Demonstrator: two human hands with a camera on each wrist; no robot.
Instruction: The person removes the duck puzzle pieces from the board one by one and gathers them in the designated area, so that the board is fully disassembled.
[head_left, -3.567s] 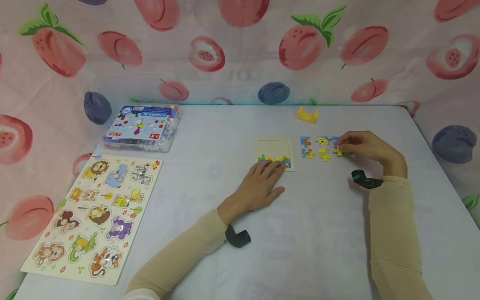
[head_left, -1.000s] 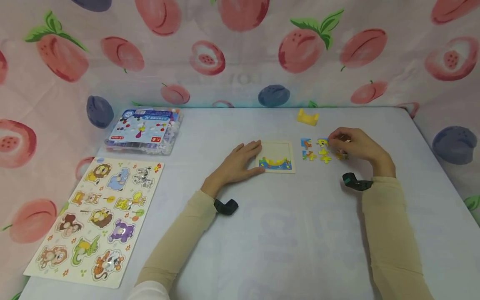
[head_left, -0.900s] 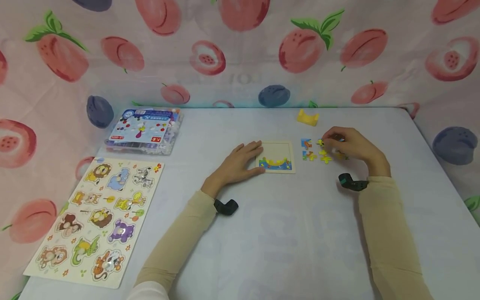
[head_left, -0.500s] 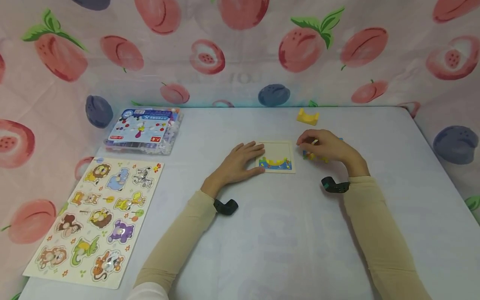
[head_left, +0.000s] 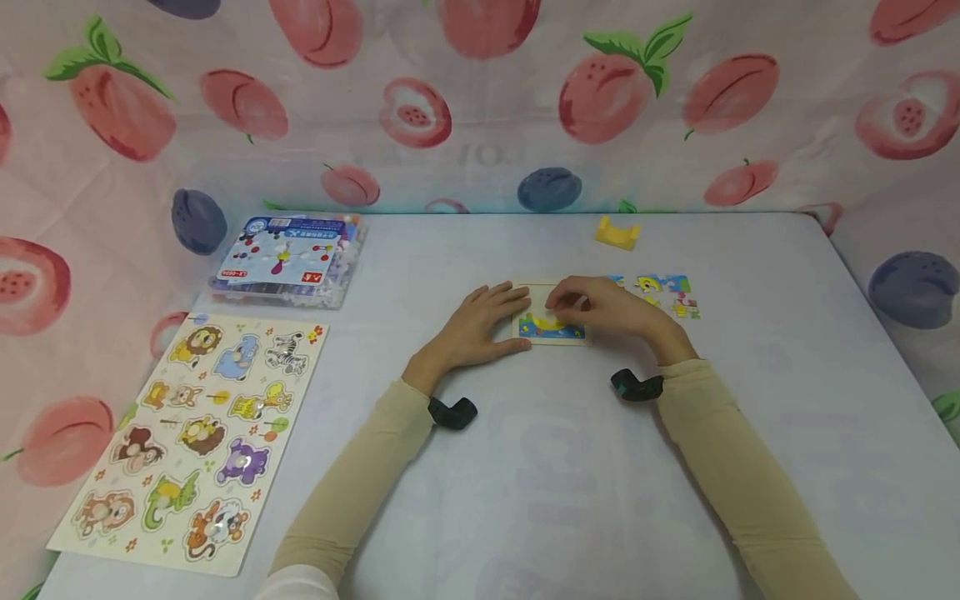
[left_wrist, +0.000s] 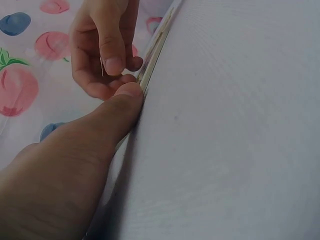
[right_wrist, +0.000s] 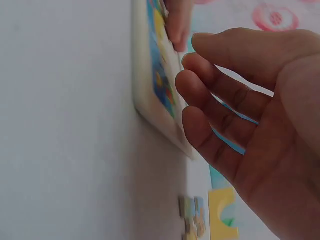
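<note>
My left hand (head_left: 476,327) lies with straight fingers on the left side of a small wooden puzzle tray (head_left: 555,341). A strip of blue and yellow picture fills the tray's lower part. Over the tray's right part is my right hand (head_left: 603,307), thumb and fingers brought together. In the left wrist view, a thin puzzle piece (left_wrist: 102,67) shows edge-on between the right thumb and fingers; its picture is hidden. Several loose jigsaw pieces (head_left: 678,284) lie right of the tray, some partly covered by the right hand.
A yellow notched block (head_left: 617,233) stands behind the loose pieces. At the left lies a large animal peg board (head_left: 217,400), with a clear plastic box (head_left: 285,260) beyond it. A fruit-print cloth (head_left: 480,108) hangs along the table's back edge.
The right hand has carried the piece leftward from the loose pieces to over the tray. The left hand earlier shifted from the tray's front edge to its left side, then stayed.
</note>
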